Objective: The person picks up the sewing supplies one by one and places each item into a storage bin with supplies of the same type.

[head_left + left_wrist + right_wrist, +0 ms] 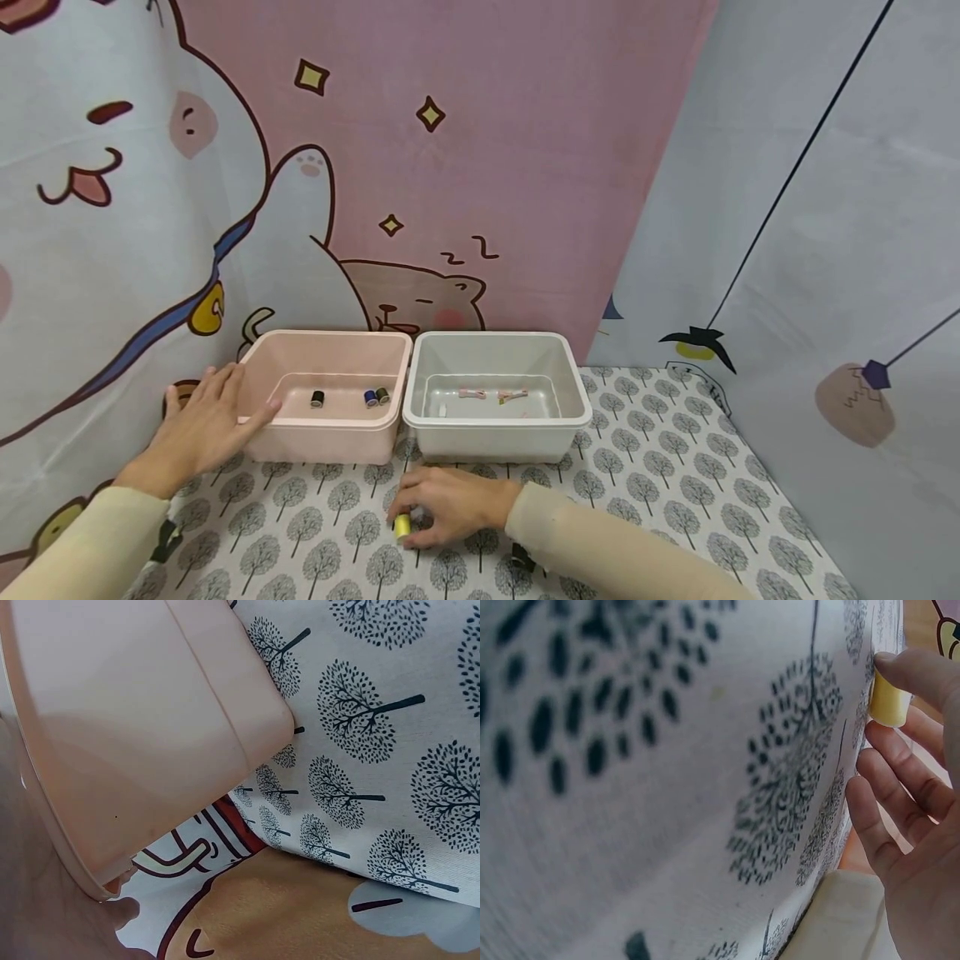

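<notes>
On the cloth in front of the bins, my right hand (pixel 453 506) pinches a small yellow thread spool (pixel 402 527) between thumb and fingers. The right wrist view shows the same yellow spool (pixel 889 700) at the thumb, with the other fingers (pixel 874 817) loosely bent beside it. My left hand (pixel 206 421) rests on the left rim of the pink bin (pixel 318 444), fingers fairly straight and spread. Inside that bin lie a black spool (pixel 317 399), a blue spool (pixel 371 398) and a dark green spool (pixel 382 395).
A white bin (pixel 491 446) stands right beside the pink one and holds small pink clip-like pieces (pixel 472 393). Part of a dark object (pixel 522 557) shows by the right forearm. Tree-printed cloth (pixel 675 500) covers the table, with printed curtains (pixel 525 167) behind.
</notes>
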`<action>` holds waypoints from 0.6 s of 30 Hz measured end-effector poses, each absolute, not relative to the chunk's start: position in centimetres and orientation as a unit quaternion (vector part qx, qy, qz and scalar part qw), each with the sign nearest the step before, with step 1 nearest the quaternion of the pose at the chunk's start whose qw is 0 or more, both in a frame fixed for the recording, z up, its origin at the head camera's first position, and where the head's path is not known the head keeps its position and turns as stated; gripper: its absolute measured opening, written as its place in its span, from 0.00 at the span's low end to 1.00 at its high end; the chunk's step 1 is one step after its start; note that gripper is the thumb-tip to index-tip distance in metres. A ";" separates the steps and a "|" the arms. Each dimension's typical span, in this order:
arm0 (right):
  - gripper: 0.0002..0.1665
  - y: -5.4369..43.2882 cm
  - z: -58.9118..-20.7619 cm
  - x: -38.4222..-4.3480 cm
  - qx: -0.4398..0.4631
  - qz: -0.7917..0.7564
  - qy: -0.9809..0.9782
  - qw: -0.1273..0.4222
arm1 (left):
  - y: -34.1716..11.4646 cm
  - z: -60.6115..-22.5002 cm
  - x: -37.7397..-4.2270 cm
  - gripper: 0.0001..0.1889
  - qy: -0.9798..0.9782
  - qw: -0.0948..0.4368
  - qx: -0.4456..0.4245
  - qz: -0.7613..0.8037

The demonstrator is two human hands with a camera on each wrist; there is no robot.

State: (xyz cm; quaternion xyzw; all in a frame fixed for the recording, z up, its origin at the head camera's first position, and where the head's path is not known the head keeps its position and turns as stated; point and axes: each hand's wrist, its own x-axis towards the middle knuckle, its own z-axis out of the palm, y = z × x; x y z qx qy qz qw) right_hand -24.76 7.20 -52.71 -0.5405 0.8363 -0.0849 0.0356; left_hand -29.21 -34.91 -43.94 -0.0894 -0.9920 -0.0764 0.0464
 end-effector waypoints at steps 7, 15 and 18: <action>0.23 7.1 -52.5 -24.7 -0.542 -0.084 0.835 0.037 | -35.0 -44.0 -29.3 0.60 -0.992 0.046 -0.088 -0.077; 0.24 7.1 -52.5 -24.7 -0.548 -0.085 0.832 0.032 | -34.9 -44.0 -29.3 0.61 -0.992 0.046 -0.087 -0.077; 0.24 7.2 -52.4 -24.7 -0.547 -0.087 0.832 0.032 | -34.9 -44.0 -29.3 0.61 -0.992 0.046 -0.087 -0.078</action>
